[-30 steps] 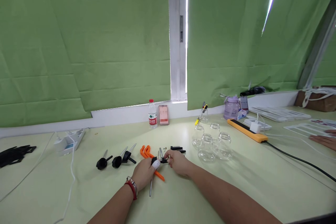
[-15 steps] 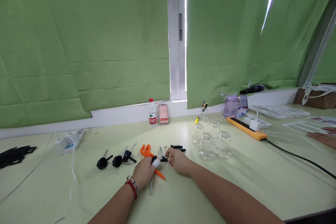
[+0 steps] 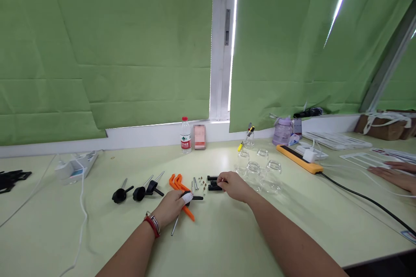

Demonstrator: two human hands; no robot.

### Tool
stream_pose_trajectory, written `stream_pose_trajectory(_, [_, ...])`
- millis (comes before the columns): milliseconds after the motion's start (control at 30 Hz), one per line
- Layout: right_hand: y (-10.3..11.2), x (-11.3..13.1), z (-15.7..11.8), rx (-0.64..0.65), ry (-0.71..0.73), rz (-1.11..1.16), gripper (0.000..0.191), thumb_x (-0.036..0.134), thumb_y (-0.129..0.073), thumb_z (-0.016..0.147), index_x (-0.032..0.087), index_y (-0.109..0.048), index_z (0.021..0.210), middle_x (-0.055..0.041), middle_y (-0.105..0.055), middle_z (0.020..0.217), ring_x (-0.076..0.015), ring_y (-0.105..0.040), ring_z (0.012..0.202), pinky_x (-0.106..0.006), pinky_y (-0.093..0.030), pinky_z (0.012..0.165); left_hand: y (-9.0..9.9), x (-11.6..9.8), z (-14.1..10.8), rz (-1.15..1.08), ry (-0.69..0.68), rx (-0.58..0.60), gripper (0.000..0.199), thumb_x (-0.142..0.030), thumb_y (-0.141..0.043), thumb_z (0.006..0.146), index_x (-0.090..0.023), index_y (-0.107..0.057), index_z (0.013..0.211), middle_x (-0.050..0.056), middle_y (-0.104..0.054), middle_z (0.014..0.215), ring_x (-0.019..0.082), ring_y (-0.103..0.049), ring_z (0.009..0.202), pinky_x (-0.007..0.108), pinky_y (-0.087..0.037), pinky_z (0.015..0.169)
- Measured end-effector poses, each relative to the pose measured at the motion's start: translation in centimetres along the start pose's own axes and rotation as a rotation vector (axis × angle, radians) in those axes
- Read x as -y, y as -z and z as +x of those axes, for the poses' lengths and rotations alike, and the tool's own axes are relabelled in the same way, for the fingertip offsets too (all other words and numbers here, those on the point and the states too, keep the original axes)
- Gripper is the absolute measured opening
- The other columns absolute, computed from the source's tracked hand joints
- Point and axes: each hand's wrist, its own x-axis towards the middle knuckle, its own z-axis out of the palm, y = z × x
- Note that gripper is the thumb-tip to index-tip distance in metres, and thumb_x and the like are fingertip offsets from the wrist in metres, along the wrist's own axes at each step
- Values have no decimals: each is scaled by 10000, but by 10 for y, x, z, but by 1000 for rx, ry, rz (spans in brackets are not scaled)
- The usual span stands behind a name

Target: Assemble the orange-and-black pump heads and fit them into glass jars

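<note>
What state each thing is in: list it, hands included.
Left hand: gripping black part
Right hand: at black pieces, grip unclear
Orange pieces: lying, partly covered by left hand
Three black cup-shaped pieces: metal rods sticking out
Water bottle: upright, capped
Glass jars: upright, uncapped
Purple jug: upright, lid on
Orange power strip: flat, cable attached
Green blinds: lowered

In its grip, the left hand [image 3: 169,208] hides the middle of a black-handled part [image 3: 197,198]. The right hand [image 3: 236,187] covers the ends of black pieces [image 3: 213,188], its fingertips hidden. Nearby bits [image 3: 204,184] are too tiny to identify. At the far edge of the table [image 3: 208,246], a pink box [image 3: 199,137] is blurred.
</note>
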Motion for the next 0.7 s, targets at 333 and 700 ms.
stream_pose_trajectory(333, [-2,7,-1,-41,34,-279,179,191,-497,817,194,-671,776,-31,-648,751,-130,-513,637,-218,-296,543,2,0,-2,37,-14,64,341,-487,-466,781,-183,-502,630,-22,-430,614,143,-405,585,260,-312,575])
stream_pose_trajectory(700, [5,9,-2,-105,-12,-412,363,331,-401,902,168,-586,635,-71,-599,666,-159,-508,619,-260,-248,529,3,-3,-3,47,-8,71,371,-525,-453,782,-189,-481,628,-21,-431,622,144,-400,588,260,-302,569])
